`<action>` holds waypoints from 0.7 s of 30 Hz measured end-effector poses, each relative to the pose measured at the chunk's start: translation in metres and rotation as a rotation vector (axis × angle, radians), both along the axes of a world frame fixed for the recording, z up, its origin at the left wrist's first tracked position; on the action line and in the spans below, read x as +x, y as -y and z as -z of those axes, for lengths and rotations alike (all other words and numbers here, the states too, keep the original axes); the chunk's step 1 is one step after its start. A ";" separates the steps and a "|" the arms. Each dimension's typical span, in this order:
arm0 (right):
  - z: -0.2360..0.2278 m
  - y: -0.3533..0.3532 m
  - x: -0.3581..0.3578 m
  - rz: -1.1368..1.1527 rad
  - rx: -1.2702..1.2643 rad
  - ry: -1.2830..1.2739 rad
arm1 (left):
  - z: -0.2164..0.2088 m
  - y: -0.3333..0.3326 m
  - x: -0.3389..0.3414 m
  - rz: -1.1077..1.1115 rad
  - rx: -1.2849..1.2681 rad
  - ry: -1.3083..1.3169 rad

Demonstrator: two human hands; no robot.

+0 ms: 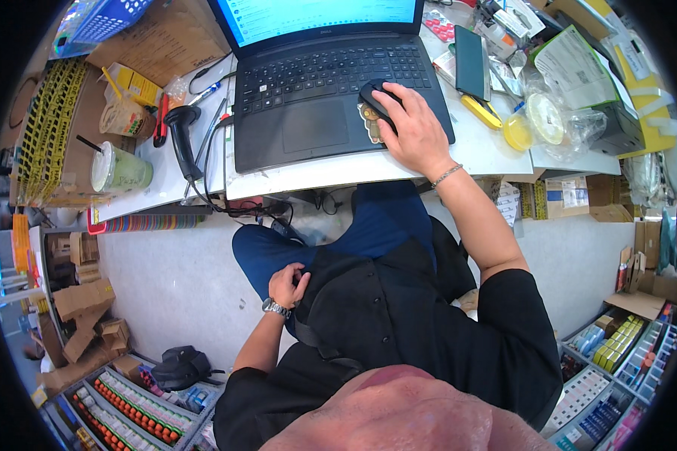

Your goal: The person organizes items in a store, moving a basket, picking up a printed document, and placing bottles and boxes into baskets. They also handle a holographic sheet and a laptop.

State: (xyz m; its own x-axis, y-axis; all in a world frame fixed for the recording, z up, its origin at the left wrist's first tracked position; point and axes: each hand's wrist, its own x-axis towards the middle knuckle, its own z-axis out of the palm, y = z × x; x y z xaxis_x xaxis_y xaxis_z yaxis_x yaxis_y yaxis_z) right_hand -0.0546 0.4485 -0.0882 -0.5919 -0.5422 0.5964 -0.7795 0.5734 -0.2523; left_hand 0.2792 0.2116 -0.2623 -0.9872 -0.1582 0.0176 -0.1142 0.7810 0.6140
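Observation:
My right hand (pixel 417 131) is closed over a black computer mouse (pixel 374 96), which sits on the right palm rest of a black laptop (pixel 278 150). Part of the mouse is hidden under the fingers. A cartoon sticker (pixel 370 124) shows beside it, left of the touchpad. The laptop's lit screen (pixel 316 16) is cut off by the upper edge. Down in my lap, my left hand (pixel 288 286) rests loosely on my blue-trousered thigh, thumb apart from the bent fingers, with nothing visible in it.
Left of the laptop are a barcode scanner (pixel 182 139), a lidded green drink (pixel 120 167) with a straw and a red cutter (pixel 160 120). On the right lie a dark phone (pixel 471 64), a yellow-handled tool (pixel 480 111) and a plastic cup (pixel 543 116). Stocked trays (pixel 139 406) stand behind.

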 end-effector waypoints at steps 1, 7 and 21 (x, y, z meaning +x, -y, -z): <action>0.000 0.000 0.000 -0.001 0.003 -0.001 | 0.000 0.000 0.000 -0.001 0.004 -0.001; 0.001 0.000 0.000 -0.010 0.009 0.027 | 0.003 0.000 0.000 -0.011 0.019 0.001; -0.001 0.001 0.000 -0.003 -0.007 0.017 | 0.000 -0.001 0.001 -0.019 0.029 0.002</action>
